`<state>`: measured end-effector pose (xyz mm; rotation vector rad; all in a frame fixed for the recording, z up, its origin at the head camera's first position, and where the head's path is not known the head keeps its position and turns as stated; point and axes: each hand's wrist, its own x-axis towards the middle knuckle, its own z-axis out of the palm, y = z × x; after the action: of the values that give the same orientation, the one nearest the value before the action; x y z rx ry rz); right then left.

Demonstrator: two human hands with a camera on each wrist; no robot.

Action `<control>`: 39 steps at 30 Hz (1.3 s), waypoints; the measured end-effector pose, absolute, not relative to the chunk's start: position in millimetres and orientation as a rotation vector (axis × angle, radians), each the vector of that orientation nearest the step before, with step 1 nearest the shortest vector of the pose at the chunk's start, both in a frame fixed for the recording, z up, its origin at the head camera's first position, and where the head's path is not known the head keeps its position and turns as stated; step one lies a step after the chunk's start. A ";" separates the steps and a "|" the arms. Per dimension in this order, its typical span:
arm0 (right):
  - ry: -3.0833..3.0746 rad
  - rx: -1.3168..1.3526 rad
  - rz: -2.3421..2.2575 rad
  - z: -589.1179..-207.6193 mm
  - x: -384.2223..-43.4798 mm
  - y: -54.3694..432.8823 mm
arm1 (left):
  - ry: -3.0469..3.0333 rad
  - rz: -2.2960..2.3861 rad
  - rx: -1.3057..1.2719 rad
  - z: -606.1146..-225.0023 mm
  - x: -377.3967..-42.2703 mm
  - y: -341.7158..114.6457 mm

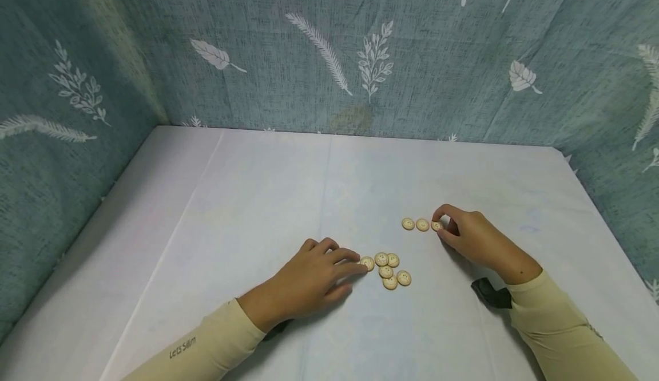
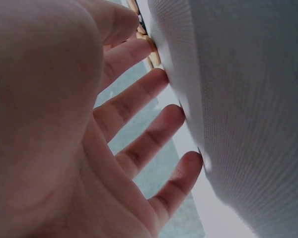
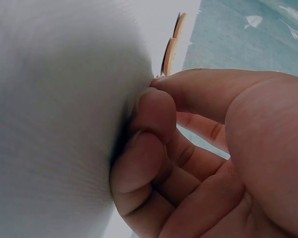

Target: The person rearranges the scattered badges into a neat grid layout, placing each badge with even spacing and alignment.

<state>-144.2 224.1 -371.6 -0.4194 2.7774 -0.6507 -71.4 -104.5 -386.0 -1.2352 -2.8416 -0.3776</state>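
My right hand pinches a pale wooden button between thumb and forefinger, low at the tabletop. That button ends a short row with a middle button and a left one. Closer to me, several like buttons lie in a loose cluster, some overlapping, among them a button at its right side. My left hand reaches in from the left with fingers spread, the forefinger touching the cluster's leftmost button. In the left wrist view, the fingertips rest on the cloth.
A white cloth with fold lines covers the table. Green-blue fabric with white leaf prints hangs behind it and at both sides. A dark strap piece sticks out by the right wrist.
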 end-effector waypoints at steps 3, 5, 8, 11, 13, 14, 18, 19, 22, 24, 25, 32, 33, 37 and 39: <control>2.786 -0.415 -0.651 -371.2 -144.7 224.2 | -2.820 -0.374 -1.233 -386.5 -72.0 -104.7; 2.789 -0.419 -0.655 -371.3 -144.9 224.1 | -2.815 -0.374 -1.231 -386.6 -72.2 -104.7; 2.783 -0.431 -0.659 -372.4 -144.4 224.3 | -2.826 -0.382 -1.233 -387.4 -71.7 -104.5; 2.778 -0.446 -0.662 -372.7 -143.9 224.6 | -2.832 -0.384 -1.236 -387.7 -71.2 -104.6; 2.787 -0.453 -0.664 -372.0 -144.1 224.8 | -2.823 -0.383 -1.235 -387.7 -71.6 -104.7; 2.793 -0.455 -0.666 -371.4 -144.2 224.7 | -2.817 -0.381 -1.234 -387.6 -71.9 -104.8; 2.817 -0.476 -0.659 -368.5 -143.3 223.3 | -2.804 -0.383 -1.230 -387.4 -73.0 -104.6; 2.820 -0.484 -0.650 -367.9 -142.5 222.7 | -2.805 -0.385 -1.231 -387.4 -72.9 -104.6; 2.834 -0.517 -0.612 -366.4 -140.2 220.2 | -2.812 -0.389 -1.233 -387.6 -72.1 -104.9; 2.860 -0.550 -0.579 -364.2 -138.3 217.7 | -2.807 -0.386 -1.235 -387.4 -72.1 -105.4; 2.874 -0.569 -0.565 -363.1 -137.5 216.2 | -2.802 -0.385 -1.234 -387.3 -72.1 -105.9; 2.939 -0.656 -0.488 -356.7 -126.6 204.6 | -2.814 -0.393 -1.229 -388.7 -71.7 -105.6; 2.943 -0.664 -0.483 -356.9 -124.7 203.2 | -2.822 -0.396 -1.229 -389.3 -71.2 -105.5; 2.976 -0.715 -0.469 -358.1 -118.5 198.8 | -2.825 -0.390 -1.232 -390.6 -70.5 -105.7; 2.990 -0.752 -0.463 -359.0 -116.5 196.8 | -2.820 -0.383 -1.230 -390.5 -70.8 -105.6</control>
<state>-116.5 196.8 -359.0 -0.7517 2.9905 -0.4627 -70.8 -105.6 -390.5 -1.2299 -2.8199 -0.3830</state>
